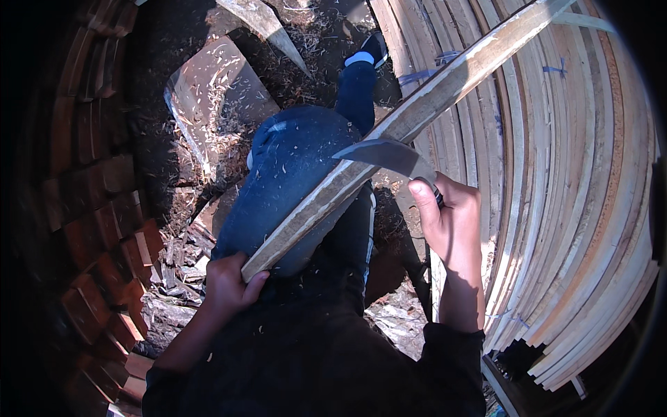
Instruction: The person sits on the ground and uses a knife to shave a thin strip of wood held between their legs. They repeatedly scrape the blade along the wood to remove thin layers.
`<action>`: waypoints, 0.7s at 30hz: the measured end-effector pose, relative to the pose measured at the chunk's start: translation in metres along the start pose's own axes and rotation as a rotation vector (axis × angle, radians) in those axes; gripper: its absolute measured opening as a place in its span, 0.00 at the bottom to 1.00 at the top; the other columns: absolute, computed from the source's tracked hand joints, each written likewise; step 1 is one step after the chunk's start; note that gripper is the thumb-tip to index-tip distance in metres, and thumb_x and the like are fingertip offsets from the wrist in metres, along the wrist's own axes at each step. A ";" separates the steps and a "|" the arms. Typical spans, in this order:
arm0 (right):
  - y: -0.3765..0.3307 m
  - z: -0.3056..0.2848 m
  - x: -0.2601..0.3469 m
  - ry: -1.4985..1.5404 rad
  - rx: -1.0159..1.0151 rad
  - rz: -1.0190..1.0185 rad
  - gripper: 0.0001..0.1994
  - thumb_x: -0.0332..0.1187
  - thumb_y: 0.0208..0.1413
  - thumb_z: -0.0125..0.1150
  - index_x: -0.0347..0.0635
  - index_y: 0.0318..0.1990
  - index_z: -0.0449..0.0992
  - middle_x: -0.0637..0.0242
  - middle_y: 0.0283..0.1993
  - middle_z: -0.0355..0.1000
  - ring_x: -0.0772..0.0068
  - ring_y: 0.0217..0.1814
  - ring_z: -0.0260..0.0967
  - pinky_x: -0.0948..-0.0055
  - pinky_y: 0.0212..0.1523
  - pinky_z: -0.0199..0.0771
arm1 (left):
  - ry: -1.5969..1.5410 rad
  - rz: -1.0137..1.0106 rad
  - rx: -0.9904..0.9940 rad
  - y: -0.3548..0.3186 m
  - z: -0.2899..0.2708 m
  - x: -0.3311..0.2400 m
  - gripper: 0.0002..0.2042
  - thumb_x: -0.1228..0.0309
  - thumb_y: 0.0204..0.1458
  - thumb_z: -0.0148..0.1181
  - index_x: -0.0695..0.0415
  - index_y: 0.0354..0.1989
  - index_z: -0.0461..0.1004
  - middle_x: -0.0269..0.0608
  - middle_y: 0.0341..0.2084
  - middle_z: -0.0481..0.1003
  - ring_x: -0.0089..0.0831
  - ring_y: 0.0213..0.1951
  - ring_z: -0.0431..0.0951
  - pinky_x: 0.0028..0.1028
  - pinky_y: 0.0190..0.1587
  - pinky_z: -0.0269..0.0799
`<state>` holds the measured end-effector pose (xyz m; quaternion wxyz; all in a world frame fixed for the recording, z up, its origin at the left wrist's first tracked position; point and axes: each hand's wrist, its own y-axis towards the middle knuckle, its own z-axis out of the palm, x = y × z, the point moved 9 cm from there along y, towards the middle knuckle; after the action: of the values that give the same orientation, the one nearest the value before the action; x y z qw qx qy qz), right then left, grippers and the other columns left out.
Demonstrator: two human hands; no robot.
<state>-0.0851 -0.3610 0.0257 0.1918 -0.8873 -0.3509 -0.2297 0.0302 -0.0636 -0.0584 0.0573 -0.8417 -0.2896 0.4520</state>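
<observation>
A person steadies a wooden strip [408, 119] over one thigh, its near end in the left hand [226, 283] and its far end reaching out above a stack [556, 181] of pale strips at the right. The left fingers are wrapped around the near end, thumb to one side; the right hand [453, 217] has its fingers closed on the handle of a knife [383, 154], whose broad, curved blade lies across the strip near mid-length. Whether the edge bites into the wood cannot be told.

The work looks partway along. The strip's upward face is patchy, brown along its middle with paler wood toward the edges, which suggests that some paring is done and some rough surface is left. The underside is hidden, so its state is unknown. Curled shavings [226, 87] litter the slab [260, 97] and the ground, and flecks dot the blue trousers [299, 163], signs of plenty already cut. The stack, tied in places with blue string [417, 76], lies beside the person; how many of its pieces are finished is unclear. Bricks [108, 229] line the left side.
</observation>
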 end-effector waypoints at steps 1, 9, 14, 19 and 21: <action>0.006 0.000 0.009 0.057 -0.010 -0.027 0.21 0.47 0.50 0.64 0.35 0.22 0.73 0.52 0.16 0.66 0.50 0.18 0.67 0.66 0.19 0.65 | -0.002 0.003 -0.008 0.001 -0.001 -0.001 0.21 0.56 0.47 0.60 0.63 0.18 0.66 0.52 0.11 0.66 0.51 0.16 0.71 0.41 0.21 0.65; 0.014 0.001 0.017 -0.063 0.080 -0.058 0.20 0.47 0.50 0.64 0.36 0.21 0.73 0.55 0.16 0.67 0.52 0.17 0.68 0.64 0.19 0.65 | 0.004 -0.006 -0.014 -0.003 -0.004 0.004 0.21 0.55 0.46 0.60 0.63 0.18 0.66 0.51 0.12 0.66 0.50 0.16 0.71 0.40 0.21 0.65; 0.004 0.011 0.022 0.015 0.076 -0.109 0.19 0.45 0.48 0.66 0.39 0.19 0.72 0.58 0.18 0.69 0.54 0.18 0.68 0.65 0.19 0.65 | 0.001 0.007 -0.011 -0.002 -0.004 0.005 0.21 0.54 0.46 0.60 0.63 0.19 0.66 0.51 0.12 0.66 0.49 0.16 0.71 0.40 0.21 0.65; 0.014 0.004 0.026 -0.219 0.009 -0.187 0.21 0.47 0.49 0.65 0.38 0.19 0.71 0.58 0.15 0.65 0.60 0.15 0.66 0.67 0.18 0.64 | -0.026 -0.021 -0.013 -0.002 -0.004 0.009 0.22 0.54 0.46 0.60 0.63 0.19 0.66 0.52 0.12 0.66 0.49 0.16 0.71 0.40 0.21 0.65; 0.023 -0.020 0.008 -0.242 -0.165 -0.106 0.24 0.49 0.52 0.62 0.37 0.17 0.68 0.62 0.12 0.61 0.69 0.13 0.59 0.70 0.17 0.59 | -0.033 -0.015 -0.020 -0.002 -0.004 0.008 0.21 0.54 0.46 0.60 0.63 0.19 0.66 0.52 0.12 0.66 0.50 0.16 0.71 0.40 0.21 0.65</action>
<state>-0.0692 -0.3826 0.0428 0.0619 -0.9015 -0.3978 -0.1590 0.0361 -0.0574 -0.0612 0.0476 -0.8325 -0.3012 0.4625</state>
